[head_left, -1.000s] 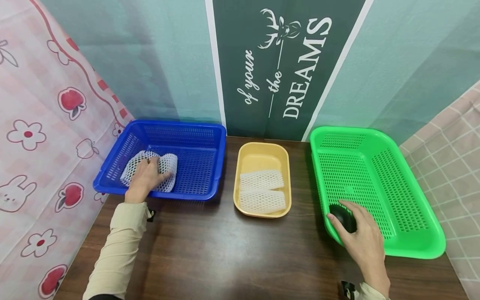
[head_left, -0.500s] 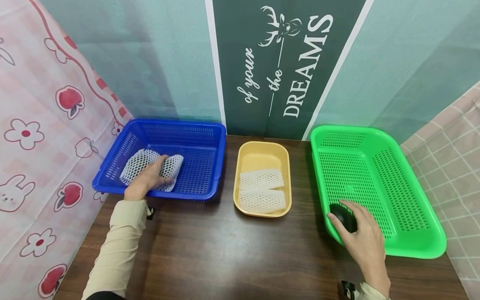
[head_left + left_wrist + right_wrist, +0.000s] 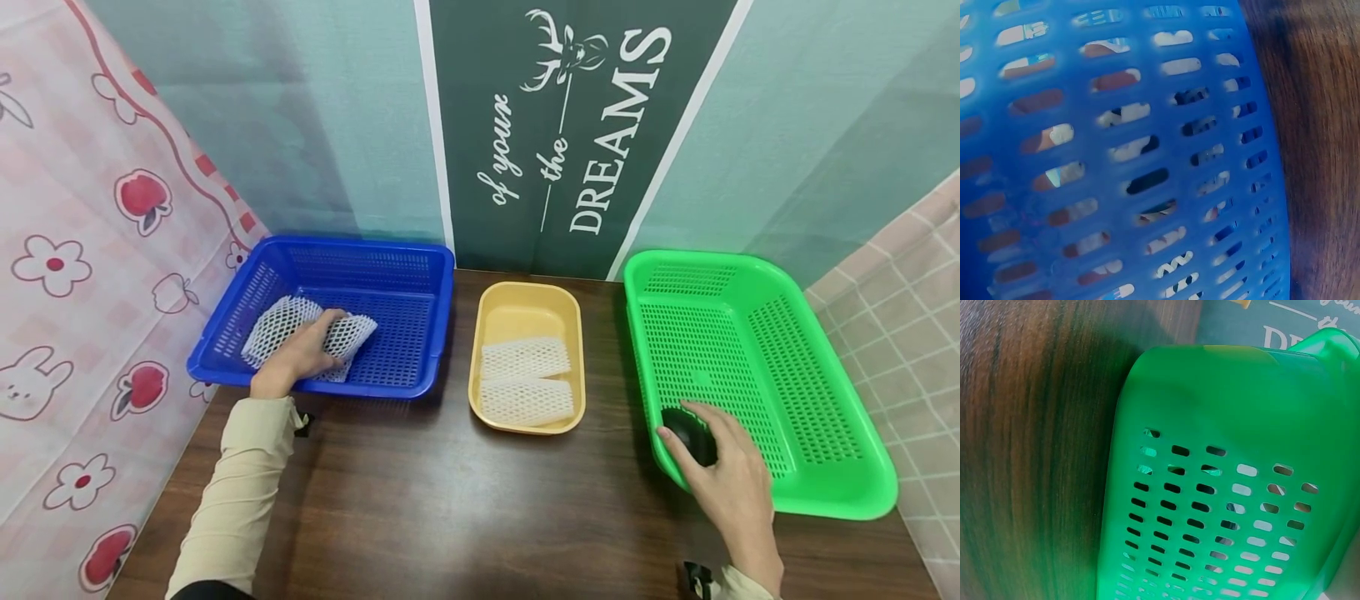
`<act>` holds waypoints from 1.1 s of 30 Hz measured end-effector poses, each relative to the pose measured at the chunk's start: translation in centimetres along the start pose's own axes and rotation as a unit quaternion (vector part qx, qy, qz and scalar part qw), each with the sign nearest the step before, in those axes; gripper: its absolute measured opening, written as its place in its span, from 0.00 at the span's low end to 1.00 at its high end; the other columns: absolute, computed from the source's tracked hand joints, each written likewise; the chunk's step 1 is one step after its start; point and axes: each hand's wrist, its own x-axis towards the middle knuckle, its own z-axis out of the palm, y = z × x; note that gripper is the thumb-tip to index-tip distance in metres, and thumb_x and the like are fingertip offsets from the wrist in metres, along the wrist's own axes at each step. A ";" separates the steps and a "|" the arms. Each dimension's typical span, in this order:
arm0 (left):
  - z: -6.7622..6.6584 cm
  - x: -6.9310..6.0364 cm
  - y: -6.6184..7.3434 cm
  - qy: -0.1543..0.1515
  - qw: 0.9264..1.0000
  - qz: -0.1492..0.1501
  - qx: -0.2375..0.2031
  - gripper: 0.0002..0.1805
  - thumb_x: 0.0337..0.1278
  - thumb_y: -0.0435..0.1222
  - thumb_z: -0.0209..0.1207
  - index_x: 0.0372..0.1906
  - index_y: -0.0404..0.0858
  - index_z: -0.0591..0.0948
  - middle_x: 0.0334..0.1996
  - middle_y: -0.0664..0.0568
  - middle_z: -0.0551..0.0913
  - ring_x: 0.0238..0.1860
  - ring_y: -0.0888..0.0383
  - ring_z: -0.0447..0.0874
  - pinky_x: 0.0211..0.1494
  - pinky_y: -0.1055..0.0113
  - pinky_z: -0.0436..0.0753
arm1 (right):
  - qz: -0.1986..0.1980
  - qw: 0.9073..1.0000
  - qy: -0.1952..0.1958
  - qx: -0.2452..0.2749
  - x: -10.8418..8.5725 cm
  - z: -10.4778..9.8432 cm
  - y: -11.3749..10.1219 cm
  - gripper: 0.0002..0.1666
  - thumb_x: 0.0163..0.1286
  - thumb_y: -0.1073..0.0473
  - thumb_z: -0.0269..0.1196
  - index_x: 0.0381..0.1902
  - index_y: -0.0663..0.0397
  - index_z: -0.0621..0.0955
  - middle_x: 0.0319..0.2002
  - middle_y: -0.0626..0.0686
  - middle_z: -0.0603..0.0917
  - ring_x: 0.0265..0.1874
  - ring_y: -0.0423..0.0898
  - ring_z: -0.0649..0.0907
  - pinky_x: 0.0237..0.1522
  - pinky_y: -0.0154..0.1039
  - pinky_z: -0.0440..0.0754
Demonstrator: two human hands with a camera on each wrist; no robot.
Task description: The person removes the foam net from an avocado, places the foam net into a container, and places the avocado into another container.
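Observation:
In the head view my left hand (image 3: 302,350) reaches over the front rim of the blue basket (image 3: 401,342). Its thumb and fingers grip a white foam fruit net (image 3: 351,335), whose free end points to the right. Another white foam net (image 3: 279,325) lies just left of the hand, bulging; its contents cannot be made out. On the right, my right hand (image 3: 731,475) holds a smooth, dark oval object (image 3: 688,435), avocado-like in shape, at the near left corner of the green basket (image 3: 690,350). Basket walls fill most of both wrist views, hiding the grips.
Between the baskets stands a yellow tray (image 3: 528,312) with two flat foam nets (image 3: 525,379) in it. All three containers rest on a dark wooden table (image 3: 480,508). Cloth hangings (image 3: 360,117) close off the back and both sides.
The foam net in my left hand has shifted to the right, its free end now lifted and narrower. My left fingers have moved slightly right with it. The right hand keeps its hold.

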 end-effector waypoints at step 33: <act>-1.5 -2.5 5.6 0.081 0.987 0.108 -0.090 0.45 0.49 0.33 0.66 0.74 0.49 0.60 0.68 0.35 0.64 0.64 0.39 0.65 0.61 0.34 0.69 | 0.007 1.000 -0.012 -0.008 0.0 -0.2 0.0 0.30 0.62 0.45 0.70 0.60 0.50 0.80 0.60 0.61 0.79 0.59 0.65 0.76 0.48 0.64 0.72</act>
